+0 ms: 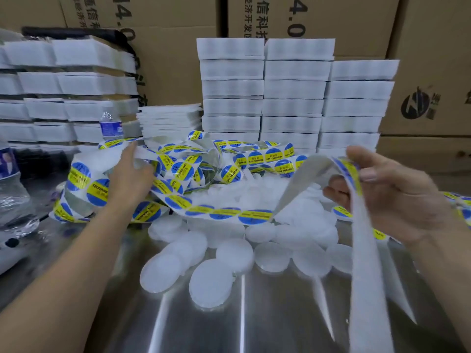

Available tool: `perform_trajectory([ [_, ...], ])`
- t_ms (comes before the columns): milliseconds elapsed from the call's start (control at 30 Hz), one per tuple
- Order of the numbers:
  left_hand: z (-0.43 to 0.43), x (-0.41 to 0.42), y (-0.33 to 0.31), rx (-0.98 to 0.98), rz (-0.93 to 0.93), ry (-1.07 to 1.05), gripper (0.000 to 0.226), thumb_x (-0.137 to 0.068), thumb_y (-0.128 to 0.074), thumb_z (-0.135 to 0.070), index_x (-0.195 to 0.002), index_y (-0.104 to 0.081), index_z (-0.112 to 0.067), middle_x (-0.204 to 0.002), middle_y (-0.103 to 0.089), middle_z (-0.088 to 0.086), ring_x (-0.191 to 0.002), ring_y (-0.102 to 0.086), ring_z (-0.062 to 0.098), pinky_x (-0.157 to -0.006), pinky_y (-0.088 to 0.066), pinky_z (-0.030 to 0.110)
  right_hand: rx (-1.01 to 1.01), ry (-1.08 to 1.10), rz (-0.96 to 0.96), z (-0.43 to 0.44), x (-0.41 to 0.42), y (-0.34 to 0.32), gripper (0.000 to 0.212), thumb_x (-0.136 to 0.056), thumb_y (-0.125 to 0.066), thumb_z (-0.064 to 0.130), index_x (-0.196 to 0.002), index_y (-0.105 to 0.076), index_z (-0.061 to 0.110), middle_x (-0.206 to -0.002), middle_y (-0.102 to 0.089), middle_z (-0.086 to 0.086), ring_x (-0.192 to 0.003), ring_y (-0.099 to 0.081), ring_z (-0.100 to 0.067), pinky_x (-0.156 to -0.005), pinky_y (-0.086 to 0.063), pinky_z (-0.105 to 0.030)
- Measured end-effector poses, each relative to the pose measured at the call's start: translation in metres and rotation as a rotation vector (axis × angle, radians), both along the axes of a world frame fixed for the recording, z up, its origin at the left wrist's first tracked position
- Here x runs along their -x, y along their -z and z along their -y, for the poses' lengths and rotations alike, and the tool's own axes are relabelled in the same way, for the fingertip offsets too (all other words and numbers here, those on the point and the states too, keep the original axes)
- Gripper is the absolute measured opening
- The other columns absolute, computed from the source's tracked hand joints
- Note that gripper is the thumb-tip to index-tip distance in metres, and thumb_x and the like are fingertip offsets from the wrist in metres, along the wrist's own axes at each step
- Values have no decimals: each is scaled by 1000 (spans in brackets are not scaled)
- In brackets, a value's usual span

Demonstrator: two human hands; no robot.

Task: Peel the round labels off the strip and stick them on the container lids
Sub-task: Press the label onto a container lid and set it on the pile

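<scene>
The right hand (397,192) is raised at the right and pinches the strip (229,213). The thumb lies on top and the fingers (336,193) curl beneath, clamped on the backing. From this grip a bare white length of backing hangs down toward the near edge of the counter (267,327). Another length runs left, low over the counter, with a row of blue-and-yellow round labels (254,216) on it.

The left hand (130,171) reaches far and left into the tangled heap of strip, back of the hand up. Its fingertips are partly covered by a white loop of backing, so I cannot tell whether they grip it or only touch it. More labelled strip lies bunched around this hand and across the middle of the counter.

A pile of round translucent white lids (221,284) lies in the centre, partly under the strip and spreading toward the near side. None of the near ones shows a label.

A water bottle (110,126) stands far left behind the heap. Stacks of white trays (293,98) rise along the far side, with cartons (433,72) behind them.
</scene>
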State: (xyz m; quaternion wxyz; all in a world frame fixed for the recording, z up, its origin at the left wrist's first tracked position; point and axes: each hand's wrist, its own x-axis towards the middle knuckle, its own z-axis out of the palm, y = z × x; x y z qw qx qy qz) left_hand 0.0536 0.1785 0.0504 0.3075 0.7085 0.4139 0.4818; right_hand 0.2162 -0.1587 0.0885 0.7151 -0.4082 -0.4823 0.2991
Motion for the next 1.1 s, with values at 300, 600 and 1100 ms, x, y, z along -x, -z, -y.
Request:
perform_trajectory([
  [300,16,2,-6,-272,-589,-258,63,-93,-45,-43,-149,-19,-32,-117,-62,18,-104,-55,41,-70,-34,39,161,119,-25,-19,8,8,31,-58,-62,2,-83,-78,13,-79,-73,-3,-65,-68,-8,-57,-51,-14],
  [600,90,-6,-28,-227,50,417,46,-87,-62,-37,-127,-44,-50,-72,-58,-10,-64,-55,10,-63,-46,25,217,144,101,-26,9,16,48,-51,-74,14,-98,-75,24,-97,-73,-5,-84,-69,-15,-76,-55,-22],
  [1100,156,-21,4,-502,110,851,32,-73,-75,-23,-97,-65,-41,-85,-69,-20,-80,-57,-4,-73,-39,8,272,362,397,-38,26,32,24,-70,-74,11,-84,-74,30,-91,-62,-29,-75,-57,-30,-77,-53,-35],
])
